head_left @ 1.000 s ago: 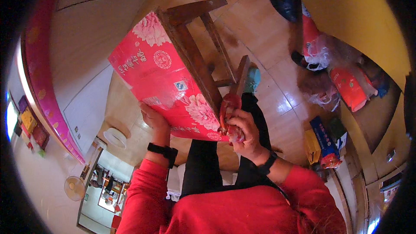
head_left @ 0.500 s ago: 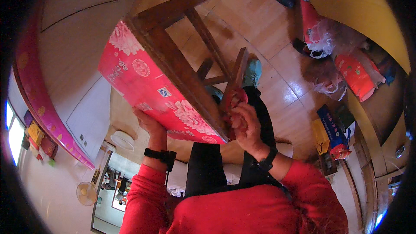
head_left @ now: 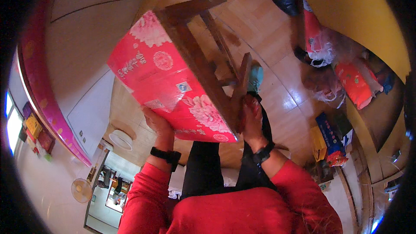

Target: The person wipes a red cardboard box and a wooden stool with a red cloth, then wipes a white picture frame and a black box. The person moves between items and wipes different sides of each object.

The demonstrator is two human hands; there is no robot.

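Since the frame half a second back, the stool [head_left: 197, 67] has swung rightward in my head view, and the right hand [head_left: 252, 119] has turned and sits a little farther right. In that same view, the only feed I have, the stool hangs on its side, its red floral cover [head_left: 173, 82] facing left and toward my camera, its wooden legs reaching away to the upper right. I judge it is tipped this way so the left hand [head_left: 158, 121] can steady the covered top while the right one gets at the bare frame. The left hand bears against the top's lower-left edge; its fingers run partly out of sight, so I cannot tell whether they pinch that edge or only prop it. The right hand lies curled at the frame's near corner, beside the base of a leg; blur and shadow keep me from telling what, if anything, it pinches. So the stool lies between the two hands and mostly beyond them, above the dark trouser legs [head_left: 201, 160], perhaps kept close to the body for support. I cannot make out whether any leg touches the tiled floor [head_left: 277, 73].
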